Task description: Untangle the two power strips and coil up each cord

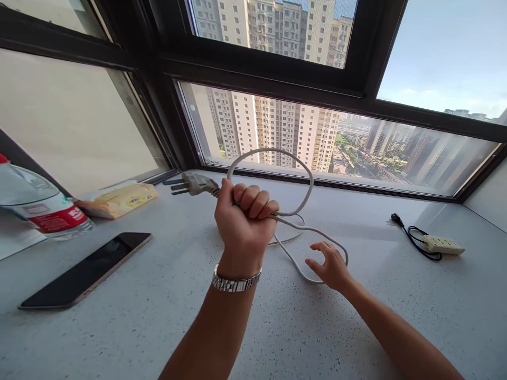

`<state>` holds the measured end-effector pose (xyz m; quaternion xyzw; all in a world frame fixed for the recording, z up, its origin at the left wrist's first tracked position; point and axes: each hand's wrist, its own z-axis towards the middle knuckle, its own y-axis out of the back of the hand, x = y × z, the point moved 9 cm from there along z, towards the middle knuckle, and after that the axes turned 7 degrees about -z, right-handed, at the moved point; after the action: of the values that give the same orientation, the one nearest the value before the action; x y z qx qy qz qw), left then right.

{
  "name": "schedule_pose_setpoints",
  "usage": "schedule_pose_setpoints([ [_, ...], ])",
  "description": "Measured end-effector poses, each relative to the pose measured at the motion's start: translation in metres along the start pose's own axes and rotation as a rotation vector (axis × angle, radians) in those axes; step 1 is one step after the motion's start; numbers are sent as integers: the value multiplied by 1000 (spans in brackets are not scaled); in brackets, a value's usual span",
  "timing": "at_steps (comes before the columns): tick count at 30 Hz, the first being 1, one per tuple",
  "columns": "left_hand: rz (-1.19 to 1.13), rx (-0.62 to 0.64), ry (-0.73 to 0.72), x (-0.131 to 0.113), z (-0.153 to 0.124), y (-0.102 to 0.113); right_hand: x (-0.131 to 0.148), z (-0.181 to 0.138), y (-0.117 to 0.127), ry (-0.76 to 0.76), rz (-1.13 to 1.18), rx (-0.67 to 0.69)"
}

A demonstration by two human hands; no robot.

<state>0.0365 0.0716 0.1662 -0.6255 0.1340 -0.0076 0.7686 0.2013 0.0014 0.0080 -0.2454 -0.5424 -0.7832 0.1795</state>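
My left hand (pixel 244 215), with a metal watch on its wrist, is closed in a fist round a grey power cable (pixel 307 182) held above the speckled windowsill counter (pixel 158 316). The cable's three-pin plug (pixel 194 184) sticks out to the left of the fist. A loop of cable arches up behind the hand and more cable lies on the counter. My right hand (pixel 330 264) rests low on the counter with fingers spread, touching the lying part of the cable.
A dark phone (pixel 85 270) lies at the left. Behind it stand a water bottle (pixel 37 206) with a red label and a yellow tissue pack (pixel 119 200). A small white power strip (pixel 441 244) with a black cord sits at the right. Large windows rise behind.
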Motion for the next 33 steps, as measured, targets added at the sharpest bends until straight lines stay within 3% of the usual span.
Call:
schedule_pose_setpoints([
  [3, -21, -14, -52, -20, 2, -1, -10, 8, 13, -56, -88, 100],
  [6, -16, -28, -130, -41, 5, 1, -26, 15, 35, -103, -17, 148],
  [10, 4, -51, -251, -67, 6, 4, -51, 24, 72, -96, 94, 73],
  [14, 61, -88, -342, -79, 5, 7, -68, 26, 103, -88, -151, -73],
  [16, 107, -97, -398, -82, 4, 6, -68, 24, 107, -98, -257, -66],
  [19, 188, -102, -461, -83, 1, 4, -50, 14, 96, -44, -171, 130],
  [22, 266, -99, -517, -84, -3, 1, -6, -7, 87, 119, 46, 403],
  [24, 303, -94, -550, -86, -5, 0, 24, -18, 94, 230, 167, 478],
  [25, 315, -95, -560, -87, -6, 1, 35, -18, 103, 269, 210, 413],
  [27, 322, -103, -568, -88, -6, 2, 41, -10, 133, 286, 237, 87],
  [29, 314, -116, -573, -90, -5, 4, 29, -6, 156, 216, 205, -254],
  [30, 305, -126, -580, -91, -5, 5, 21, -4, 157, 170, 196, -325],
  [31, 301, -133, -576, -90, -5, 5, 14, 1, 149, 131, 208, -303],
  [33, 294, -147, -581, -91, -6, 7, 4, 9, 117, 89, 282, -43],
])
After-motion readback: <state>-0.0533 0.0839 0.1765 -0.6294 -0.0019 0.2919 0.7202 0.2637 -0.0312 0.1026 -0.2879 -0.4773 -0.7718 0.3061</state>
